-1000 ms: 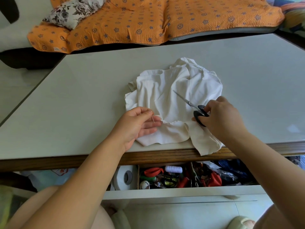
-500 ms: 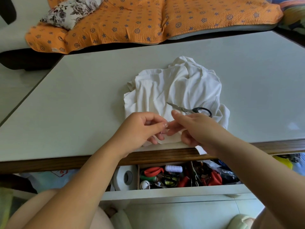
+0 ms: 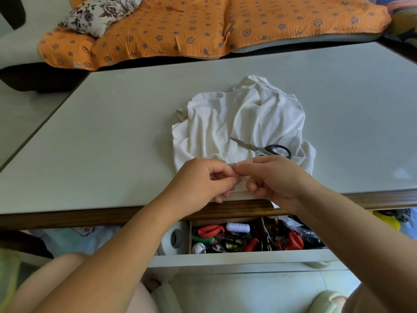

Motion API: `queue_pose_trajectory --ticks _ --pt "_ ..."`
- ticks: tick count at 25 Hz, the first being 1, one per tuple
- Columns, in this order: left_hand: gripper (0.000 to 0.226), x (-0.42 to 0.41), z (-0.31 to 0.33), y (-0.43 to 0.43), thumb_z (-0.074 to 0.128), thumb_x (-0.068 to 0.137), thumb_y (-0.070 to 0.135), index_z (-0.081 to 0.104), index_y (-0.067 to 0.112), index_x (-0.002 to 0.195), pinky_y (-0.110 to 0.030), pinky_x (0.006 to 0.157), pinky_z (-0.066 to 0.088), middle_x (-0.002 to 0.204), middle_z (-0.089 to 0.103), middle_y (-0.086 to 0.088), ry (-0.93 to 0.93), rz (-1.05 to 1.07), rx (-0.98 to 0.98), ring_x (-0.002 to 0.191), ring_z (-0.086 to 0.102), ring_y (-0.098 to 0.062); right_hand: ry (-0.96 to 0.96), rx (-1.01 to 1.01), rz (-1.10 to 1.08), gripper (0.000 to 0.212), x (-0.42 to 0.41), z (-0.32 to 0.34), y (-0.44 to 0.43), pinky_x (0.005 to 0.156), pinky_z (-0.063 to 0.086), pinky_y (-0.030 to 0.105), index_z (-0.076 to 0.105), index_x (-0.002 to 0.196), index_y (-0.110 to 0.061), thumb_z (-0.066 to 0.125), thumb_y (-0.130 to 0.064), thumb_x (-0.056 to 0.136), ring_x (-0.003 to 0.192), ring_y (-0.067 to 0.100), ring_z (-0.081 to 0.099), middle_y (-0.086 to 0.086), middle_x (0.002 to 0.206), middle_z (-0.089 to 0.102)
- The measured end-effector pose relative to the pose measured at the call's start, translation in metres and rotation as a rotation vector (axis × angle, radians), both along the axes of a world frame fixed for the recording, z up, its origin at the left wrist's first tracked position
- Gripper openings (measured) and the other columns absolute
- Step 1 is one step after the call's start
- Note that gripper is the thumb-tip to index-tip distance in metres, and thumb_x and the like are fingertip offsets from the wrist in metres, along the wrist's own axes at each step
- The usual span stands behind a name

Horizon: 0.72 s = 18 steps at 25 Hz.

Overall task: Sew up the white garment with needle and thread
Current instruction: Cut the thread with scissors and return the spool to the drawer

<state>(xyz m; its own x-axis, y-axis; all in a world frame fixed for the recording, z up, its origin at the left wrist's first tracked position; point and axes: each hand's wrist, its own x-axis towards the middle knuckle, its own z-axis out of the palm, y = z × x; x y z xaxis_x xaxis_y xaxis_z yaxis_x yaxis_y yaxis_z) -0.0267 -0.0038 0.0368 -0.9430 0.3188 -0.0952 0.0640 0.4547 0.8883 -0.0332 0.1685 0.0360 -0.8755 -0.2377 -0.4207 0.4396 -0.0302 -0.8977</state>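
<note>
Fingertips of both hands meet over the near hem of the white garment [image 3: 246,118], which lies crumpled on the table [image 3: 112,136] with its lower edge at the table's front lip. The left hand [image 3: 203,180] has its fingers curled in, thumb and forefinger pinching the needle [image 3: 227,154] together with a fold of the hem; the thin metal shaft stands up just beyond those fingertips, tilted slightly left. The right hand [image 3: 278,177] is curled too, its forefinger and thumb pinching the hem right against the left fingertips. Whether it also touches the needle cannot be told. The thread itself is too fine to make out.

Just beyond the right knuckles, black-handled scissors [image 3: 265,149] lie on the cloth, untouched, blades pointing left toward the needle. Below both wrists an open drawer [image 3: 237,256] holds a jumble of sewing bits, among them a white spool [image 3: 238,227]. Well beyond the fingers, past the table's far edge, lie an orange blanket [image 3: 203,26] and a floral pillow [image 3: 97,15].
</note>
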Motion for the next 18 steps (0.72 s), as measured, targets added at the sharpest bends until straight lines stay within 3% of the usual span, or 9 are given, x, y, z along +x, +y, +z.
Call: queue_pose_trajectory --ticks 5,9,12,15,17,18 --pt "0.009 0.001 -0.004 0.001 0.066 0.092 0.018 0.074 0.015 0.093 -0.026 0.062 0.058 0.08 0.075 -0.004 -0.108 -0.075 -0.032 0.076 0.073 -0.017 0.061 -0.007 -0.036 0.014 0.005 0.003 -0.002 0.038 0.033 0.017 0.061 0.09 -0.006 0.056 -0.015 0.098 0.043 0.009 0.045 0.007 0.067 0.062" --pt "0.019 0.012 -0.012 0.001 0.056 0.099 0.019 0.072 0.017 0.108 -0.035 0.087 0.058 0.097 0.076 0.002 -0.324 -0.318 -0.219 0.089 0.073 -0.009 0.072 -0.02 0.04 0.011 0.012 0.007 0.009 0.045 0.049 0.019 0.055 0.09 -0.009 0.051 -0.011 0.101 0.055 0.017 0.065 0.011 0.082 0.073" --pt "0.028 0.016 -0.013 -0.004 0.05 0.101 0.03 0.066 0.034 0.123 -0.033 0.097 0.051 0.115 0.071 0.011 -0.246 -0.499 -0.474 0.104 0.067 -0.009 0.061 0.026 0.178 0.01 0.021 0.004 0.019 0.063 0.06 0.025 0.057 0.092 -0.007 0.052 -0.011 0.1 0.078 0.025 0.073 0.016 0.093 0.074" --pt "0.041 0.021 -0.035 0.0 0.038 0.104 0.029 0.045 0.045 0.141 -0.039 0.095 0.048 0.127 0.064 -0.001 -0.203 -0.68 -0.81 0.103 0.063 -0.022 0.043 0.092 0.31 0.012 0.029 0.001 0.031 0.074 0.061 0.029 0.059 0.097 -0.003 0.053 -0.012 0.099 0.091 0.031 0.072 0.019 0.099 0.074" --pt "0.049 0.023 -0.058 0.01 0.034 0.104 0.025 0.03 0.049 0.146 -0.04 0.092 0.049 0.138 0.055 -0.007 -0.216 -0.694 -0.869 0.1 0.061 -0.026 0.037 0.178 0.386 0.013 0.033 0.001 0.039 0.079 0.06 0.031 0.06 0.098 -0.003 0.053 -0.014 0.1 0.095 0.031 0.072 0.018 0.1 0.074" --pt "0.047 0.02 -0.069 0.016 0.034 0.104 0.024 0.033 0.047 0.145 -0.038 0.09 0.05 0.137 0.054 -0.007 -0.215 -0.687 -0.855 0.097 0.06 -0.024 0.035 0.227 0.414 0.013 0.036 0.003 0.044 0.081 0.059 0.032 0.06 0.098 -0.004 0.053 -0.014 0.1 0.095 0.029 0.072 0.016 0.1 0.075"
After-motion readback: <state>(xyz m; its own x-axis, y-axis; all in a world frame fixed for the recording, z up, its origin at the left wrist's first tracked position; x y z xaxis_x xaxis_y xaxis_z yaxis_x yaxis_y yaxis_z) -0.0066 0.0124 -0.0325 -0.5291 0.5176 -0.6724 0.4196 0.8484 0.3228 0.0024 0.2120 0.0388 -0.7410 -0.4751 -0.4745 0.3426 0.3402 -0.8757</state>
